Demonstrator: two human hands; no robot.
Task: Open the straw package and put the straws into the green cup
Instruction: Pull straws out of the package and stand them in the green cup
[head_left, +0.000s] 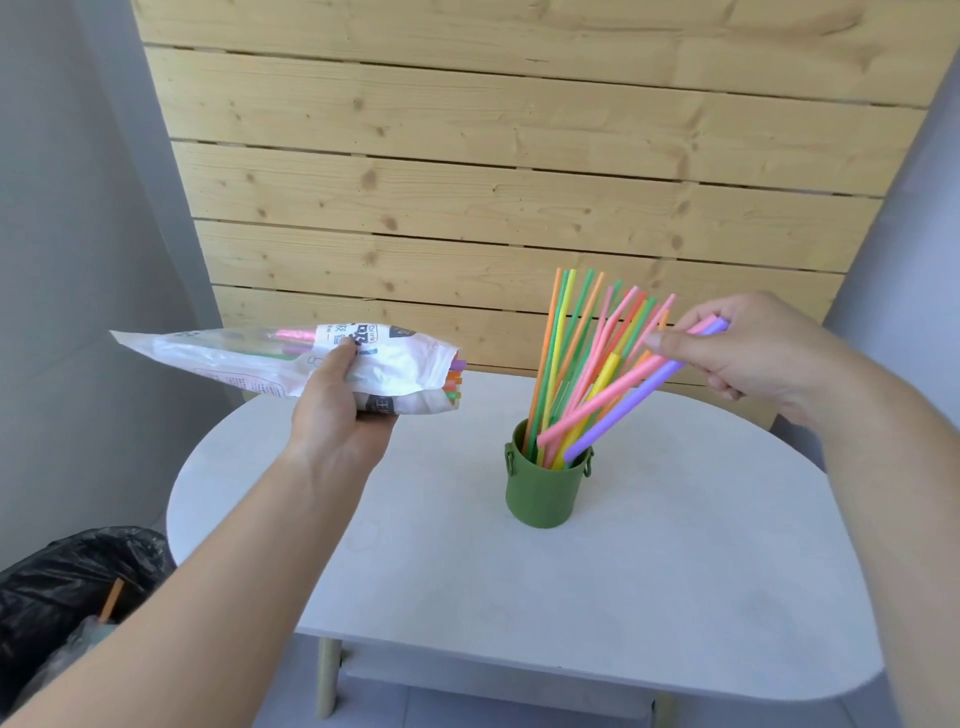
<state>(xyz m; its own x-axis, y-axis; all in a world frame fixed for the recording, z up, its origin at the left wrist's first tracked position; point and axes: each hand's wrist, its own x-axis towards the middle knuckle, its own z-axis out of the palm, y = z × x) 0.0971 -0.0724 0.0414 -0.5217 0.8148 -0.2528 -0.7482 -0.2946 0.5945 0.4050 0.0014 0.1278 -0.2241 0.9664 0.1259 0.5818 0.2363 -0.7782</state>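
Looking down from the head camera: the left hand (340, 415) is wrapped around the straw package (291, 364) from underneath, thumb on top, holding it up in the air off to the left of the desk (415, 571). The package's open mouth points right, toward the green cup (545, 493), and you can see a few coloured straw ends (454, 382) poking out of it, so there's still stock left inside.

The right hand (737, 348) is pinching two straws near their top ends, a pink straw (613, 400) and a purple straw (628, 410), with their lower ends right at the cup's rim. The cup stands upright on the desk and already has a big fan of straws (587, 343) leaning out of it.

Handling-wise, my guess: these things weigh basically nothing and are smooth plastic, so they'll slip if held loosely and kink if squeezed hard. A light pinch near the top end, like now, seems right for dropping them in. The bag is thin, crinkly film, so gripping it mid-body keeps the mouth from flopping shut. The cup looks light too, and that leaning bunch could tip it if bumped.

Only one view, so that's it. There's a bin with a black bag (67, 587) down at the lower left.
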